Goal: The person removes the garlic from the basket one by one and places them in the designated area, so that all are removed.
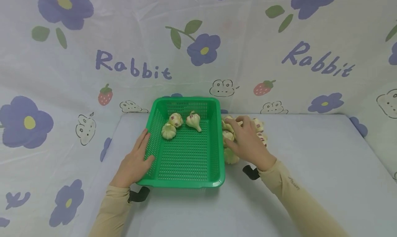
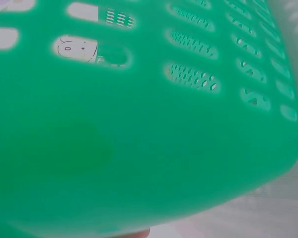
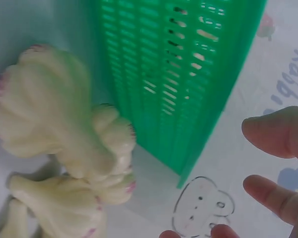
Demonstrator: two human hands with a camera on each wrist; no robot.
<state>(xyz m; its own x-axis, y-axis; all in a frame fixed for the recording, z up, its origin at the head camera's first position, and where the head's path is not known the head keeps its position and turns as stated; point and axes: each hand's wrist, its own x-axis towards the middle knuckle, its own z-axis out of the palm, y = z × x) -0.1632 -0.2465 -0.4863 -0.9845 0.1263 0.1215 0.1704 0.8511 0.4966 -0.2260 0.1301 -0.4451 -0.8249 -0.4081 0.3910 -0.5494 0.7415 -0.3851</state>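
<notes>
A green plastic basket [image 1: 221, 161] with slotted walls stands on the table. Three garlic bulbs lie in its far part: one bulb [image 1: 176, 119] near the back, a second bulb [image 1: 169, 131] against it, and a third [image 1: 194, 121] to their right. My left hand [image 1: 133, 166] rests along the left rim, fingers fairly straight. Beside the right wall is a heap of garlic bulbs [image 1: 231, 156], partly hidden by my right hand [image 1: 249, 142], which hovers over them with fingers spread. In the right wrist view, its fingers [image 3: 275, 198] stand apart from the bulbs [image 3: 39, 104] and hold nothing.
The white table [image 1: 310, 168] extends right of the heap. Behind it hangs a white cloth [image 1: 242, 57] printed with flowers, rabbits and strawberries. Black wrist camera mounts [image 1: 139, 194] show under both wrists, the left one close to the basket's near corner.
</notes>
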